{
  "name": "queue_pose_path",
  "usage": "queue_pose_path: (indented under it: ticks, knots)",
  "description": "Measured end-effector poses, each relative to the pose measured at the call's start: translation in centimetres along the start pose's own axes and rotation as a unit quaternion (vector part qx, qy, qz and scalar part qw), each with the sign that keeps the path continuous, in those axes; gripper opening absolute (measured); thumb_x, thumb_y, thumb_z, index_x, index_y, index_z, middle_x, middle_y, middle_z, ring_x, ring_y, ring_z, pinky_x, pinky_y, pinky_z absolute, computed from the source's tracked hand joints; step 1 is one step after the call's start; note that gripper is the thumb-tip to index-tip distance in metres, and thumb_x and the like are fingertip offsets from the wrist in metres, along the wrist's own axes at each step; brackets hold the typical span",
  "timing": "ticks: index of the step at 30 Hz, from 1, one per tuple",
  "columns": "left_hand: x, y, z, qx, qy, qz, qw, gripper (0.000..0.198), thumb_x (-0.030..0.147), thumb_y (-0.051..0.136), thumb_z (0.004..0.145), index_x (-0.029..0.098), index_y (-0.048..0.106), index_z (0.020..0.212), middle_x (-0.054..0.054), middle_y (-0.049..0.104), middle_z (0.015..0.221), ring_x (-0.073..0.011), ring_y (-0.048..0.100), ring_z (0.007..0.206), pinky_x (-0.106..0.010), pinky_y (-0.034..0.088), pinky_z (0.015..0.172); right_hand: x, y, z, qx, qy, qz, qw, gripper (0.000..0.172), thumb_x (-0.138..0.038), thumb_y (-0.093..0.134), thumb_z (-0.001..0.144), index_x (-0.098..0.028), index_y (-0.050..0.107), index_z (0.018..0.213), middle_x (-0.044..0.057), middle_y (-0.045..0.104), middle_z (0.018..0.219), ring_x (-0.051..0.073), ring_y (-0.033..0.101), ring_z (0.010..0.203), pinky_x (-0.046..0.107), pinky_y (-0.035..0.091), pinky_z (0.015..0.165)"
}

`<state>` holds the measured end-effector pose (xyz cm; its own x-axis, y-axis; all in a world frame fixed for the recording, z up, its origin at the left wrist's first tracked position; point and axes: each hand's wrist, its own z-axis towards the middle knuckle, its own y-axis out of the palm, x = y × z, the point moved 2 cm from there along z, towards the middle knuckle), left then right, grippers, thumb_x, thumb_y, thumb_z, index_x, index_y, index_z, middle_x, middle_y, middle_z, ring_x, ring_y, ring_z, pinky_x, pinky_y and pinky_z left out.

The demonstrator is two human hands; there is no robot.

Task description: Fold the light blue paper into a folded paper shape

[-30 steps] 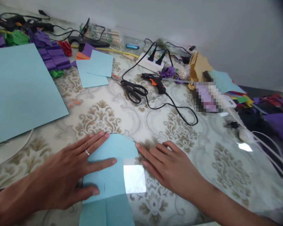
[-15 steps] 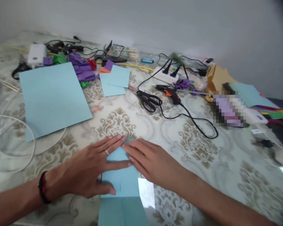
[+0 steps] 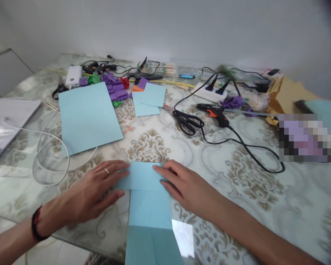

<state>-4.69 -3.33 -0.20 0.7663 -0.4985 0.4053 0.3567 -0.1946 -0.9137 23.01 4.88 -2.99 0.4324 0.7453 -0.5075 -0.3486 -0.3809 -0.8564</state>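
Observation:
A folded light blue sheet of paper (image 3: 150, 206) lies in front of me, its top flap spread wider than the strip below, with crease lines across and down it. My left hand (image 3: 91, 187) lies with fingers stretched out on the left end of that flap, its thumb apart on the tabletop side. On the flap's right end rests my right hand (image 3: 183, 182), index finger extended on the paper and thumb apart at the edge; its other fingers are partly hidden. Beyond the left hand lies a larger blue sheet (image 3: 89, 117).
Black-handled scissors (image 3: 187, 121) and a glue gun (image 3: 216, 113) with a looping cord lie ahead. A white power strip (image 3: 209, 92), small blue squares (image 3: 153, 95) and purple folded paper (image 3: 117, 90) sit farther back. A white cable (image 3: 67, 162) loops at left.
My hands have moved apart, the left one to the left. The paper's top end, narrow and mostly covered before, now shows as a wide flap. The view has shifted left.

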Motion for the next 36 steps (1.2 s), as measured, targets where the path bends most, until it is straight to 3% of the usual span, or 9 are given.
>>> queue_pose_path:
  ticks: [4, 6, 10, 15, 19, 22, 29, 36]
  knots:
    - [0.1, -0.2, 3.3, 0.042, -0.05, 0.068, 0.996, 0.028, 0.027, 0.054, 0.104, 0.019, 0.06, 0.13, -0.012, 0.068, 0.126, -0.0301, 0.065, 0.117, -0.048, 0.055, 0.098, -0.3, -0.6, 0.8, -0.032, 0.014, -0.009, 0.999, 0.038, -0.02, 0.05, 0.104, -0.016, 0.057, 0.142, 0.011, 0.062, 0.107, 0.024, 0.068, 0.088, 0.043, 0.063, 0.077]
    - [0.2, 0.1, 4.8, 0.013, -0.109, 0.087, 0.99, 0.022, 0.025, 0.061, 0.099, 0.019, 0.063, 0.12, -0.012, 0.067, 0.119, -0.032, 0.065, 0.11, -0.049, 0.056, 0.091, -0.6, -0.8, 1.4, -0.025, 0.012, -0.025, 0.999, 0.036, -0.019, 0.053, 0.102, -0.015, 0.059, 0.138, 0.011, 0.063, 0.106, 0.025, 0.067, 0.088, 0.043, 0.063, 0.076]
    - [0.6, 0.5, 6.6, -0.025, -0.13, 0.044, 0.99, 0.013, 0.017, 0.068, 0.091, 0.018, 0.059, 0.1, -0.01, 0.064, 0.108, -0.0297, 0.062, 0.104, -0.046, 0.052, 0.091, -0.9, -1.1, 2.6, 0.039, 0.0, -0.074, 0.996, 0.022, -0.016, 0.063, 0.097, -0.015, 0.069, 0.118, 0.014, 0.066, 0.109, 0.031, 0.063, 0.104, 0.051, 0.059, 0.088]
    - [0.3, 0.0, 6.6, -0.001, -0.127, -0.062, 0.99, 0.012, 0.011, 0.06, 0.09, 0.021, 0.054, 0.091, 0.0, 0.065, 0.086, -0.0185, 0.061, 0.079, -0.031, 0.047, 0.072, -1.1, -1.7, 3.6, 0.076, 0.055, 0.048, 0.994, 0.007, -0.014, 0.068, 0.095, -0.019, 0.072, 0.095, 0.006, 0.072, 0.095, 0.023, 0.066, 0.095, 0.039, 0.056, 0.085]
    - [0.2, -1.0, 6.8, 0.031, -0.12, -0.192, 0.973, 0.007, 0.025, 0.062, 0.097, 0.023, 0.067, 0.101, 0.001, 0.073, 0.094, -0.0163, 0.064, 0.084, -0.029, 0.047, 0.076, -1.4, -2.7, 3.8, 0.083, 0.117, 0.178, 0.973, 0.013, -0.014, 0.069, 0.094, -0.021, 0.074, 0.085, 0.001, 0.072, 0.087, 0.016, 0.067, 0.081, 0.028, 0.051, 0.072]
    - [0.3, -1.6, 7.0, 0.042, -0.126, -0.254, 0.958, 0.015, 0.031, 0.062, 0.099, 0.023, 0.074, 0.095, 0.002, 0.077, 0.091, -0.0138, 0.067, 0.082, -0.025, 0.048, 0.076, -1.7, -3.2, 3.9, 0.092, 0.127, 0.215, 0.964, 0.01, -0.017, 0.07, 0.093, -0.021, 0.074, 0.085, 0.0, 0.071, 0.085, 0.015, 0.066, 0.079, 0.028, 0.05, 0.073]
    - [0.8, -0.9, 6.9, 0.07, -0.088, -0.301, 0.947, 0.016, 0.024, 0.064, 0.098, 0.021, 0.078, 0.091, 0.001, 0.078, 0.086, -0.0127, 0.068, 0.079, -0.025, 0.049, 0.075, -2.2, -2.6, 4.6, 0.078, 0.156, 0.308, 0.935, 0.011, -0.018, 0.068, 0.089, -0.021, 0.073, 0.08, -0.002, 0.071, 0.077, 0.013, 0.059, 0.072, 0.026, 0.047, 0.068]
    - [0.3, -0.9, 6.9, 0.055, -0.108, -0.311, 0.943, 0.015, 0.028, 0.068, 0.097, 0.022, 0.08, 0.09, 0.002, 0.079, 0.086, -0.0131, 0.07, 0.077, -0.023, 0.051, 0.073, -1.8, -2.6, 4.4, 0.073, 0.145, 0.32, 0.934, 0.016, -0.005, 0.064, 0.073, -0.021, 0.064, 0.071, -0.004, 0.066, 0.073, 0.013, 0.056, 0.071, 0.026, 0.045, 0.068]
